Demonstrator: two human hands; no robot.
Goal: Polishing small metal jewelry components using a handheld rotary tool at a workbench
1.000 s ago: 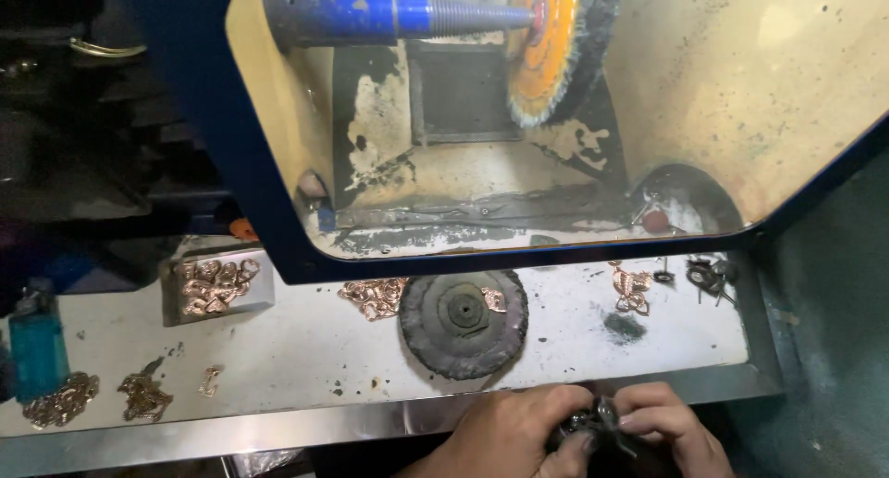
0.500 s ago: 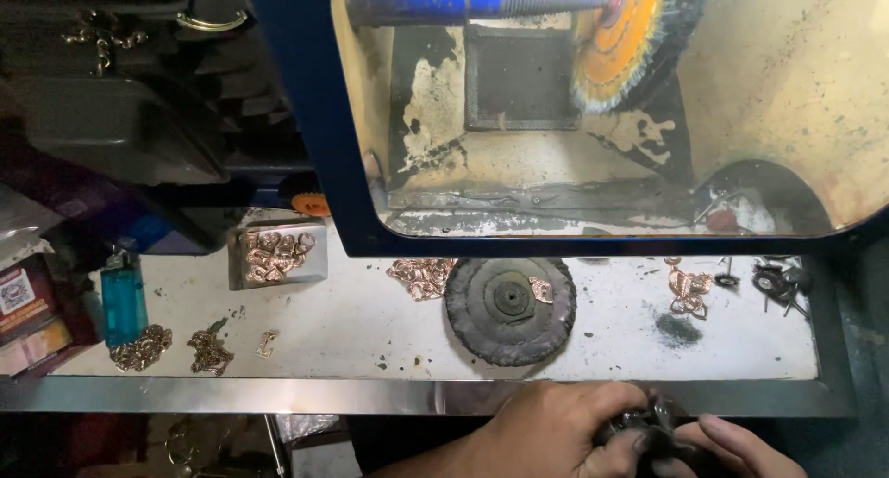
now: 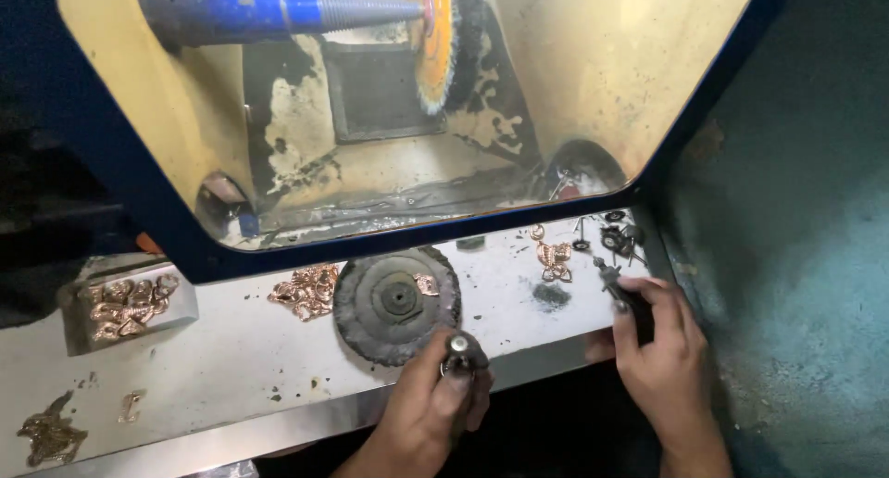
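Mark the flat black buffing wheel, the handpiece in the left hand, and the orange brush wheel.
flat black buffing wheel [image 3: 396,302]: head view, on its centre hub.
handpiece [image 3: 460,350]: head view, on its metal nose.
orange brush wheel [image 3: 433,38]: head view, on its orange face.

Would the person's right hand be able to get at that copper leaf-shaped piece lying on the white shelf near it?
Probably yes: the right hand sits just below the leaf-shaped piece with bare shelf between, though its fingers already hold a small dark tool.

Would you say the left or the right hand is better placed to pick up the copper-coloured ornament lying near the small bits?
Probably the right hand: it sits just below the copper-coloured ornament, while the left hand grips a handpiece further away.
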